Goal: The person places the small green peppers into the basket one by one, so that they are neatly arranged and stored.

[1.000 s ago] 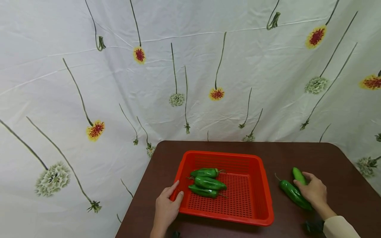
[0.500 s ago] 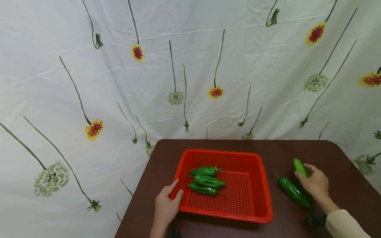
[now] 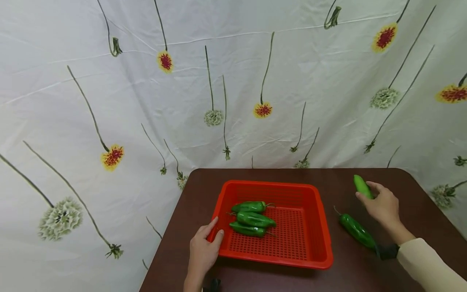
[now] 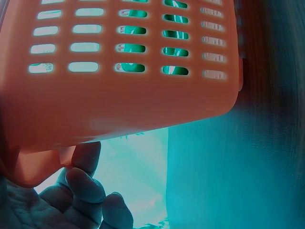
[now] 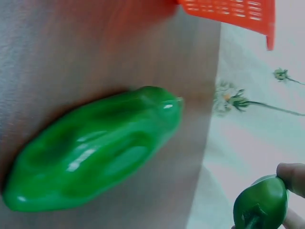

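My left hand point(image 3: 204, 247) grips the left rim of a red plastic basket point(image 3: 277, 260), thumb inside. The left wrist view shows its curled fingers point(image 4: 86, 186) under the rim, beside the slotted wall point(image 4: 119, 105). Three dark green peppers point(image 3: 256, 219) lie together in the basket's left half. Off to the right, my right hand point(image 3: 384, 205) pinches a lighter green pepper point(image 3: 361, 185) above the table; its stem end point(image 5: 262, 202) shows in the right wrist view. Below that hand, another dark green pepper point(image 3: 357, 231) lies on the table, large in the right wrist view.
The dark brown table point(image 3: 339, 178) has rounded back corners. Behind it hangs a white cloth point(image 3: 240, 24) printed with flowers. A black device point(image 3: 388, 251) sits at the right wrist, near the pepper on the table.
My right hand has lifted the lighter green pepper off the table, moving up and away from the dark pepper. The left hand still grips the basket, and the head view has tilted slightly down.
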{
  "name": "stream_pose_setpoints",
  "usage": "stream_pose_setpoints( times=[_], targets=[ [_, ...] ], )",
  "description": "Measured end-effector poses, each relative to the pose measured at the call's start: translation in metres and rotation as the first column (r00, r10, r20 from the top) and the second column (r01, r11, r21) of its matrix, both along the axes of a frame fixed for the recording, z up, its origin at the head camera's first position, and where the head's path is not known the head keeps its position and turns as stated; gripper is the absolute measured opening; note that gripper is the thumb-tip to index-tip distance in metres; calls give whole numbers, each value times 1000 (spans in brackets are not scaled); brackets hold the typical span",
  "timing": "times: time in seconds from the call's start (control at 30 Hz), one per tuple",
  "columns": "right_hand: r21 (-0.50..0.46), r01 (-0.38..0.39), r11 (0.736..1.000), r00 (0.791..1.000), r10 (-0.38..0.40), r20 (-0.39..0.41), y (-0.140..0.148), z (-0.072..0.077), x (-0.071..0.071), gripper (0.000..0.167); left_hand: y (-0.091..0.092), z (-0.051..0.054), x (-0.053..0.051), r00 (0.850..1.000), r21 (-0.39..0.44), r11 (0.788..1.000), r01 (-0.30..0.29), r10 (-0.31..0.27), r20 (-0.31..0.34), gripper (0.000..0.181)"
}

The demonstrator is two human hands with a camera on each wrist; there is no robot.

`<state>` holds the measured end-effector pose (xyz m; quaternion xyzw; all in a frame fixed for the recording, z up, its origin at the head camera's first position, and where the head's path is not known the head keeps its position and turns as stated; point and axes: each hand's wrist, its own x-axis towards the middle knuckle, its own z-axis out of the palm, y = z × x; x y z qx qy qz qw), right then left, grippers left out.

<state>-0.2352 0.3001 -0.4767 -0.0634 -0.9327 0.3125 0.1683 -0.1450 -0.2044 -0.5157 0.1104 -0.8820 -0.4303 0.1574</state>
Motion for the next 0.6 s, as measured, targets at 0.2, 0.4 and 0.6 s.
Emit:
stream_pose_setpoints(
  times=[0.2, 0.4, 0.6],
  targets=[
    [-23, -44, 999, 999, 44, -32, -11, 16, -4, 62, 0, -1, 3, 1000, -7, 1000, -5, 5, 4, 44],
    [-36, -107, 994, 990, 103, -97, -28, 41, -9, 59, 0, -1, 1, 1000, -2, 1000, 14, -14, -9, 45],
    [-76, -154, 985, 982, 144, -122, -48, 57, -13, 59, 0, -1, 0, 1000, 7, 1000, 20, -20, -19, 46]
  ],
)
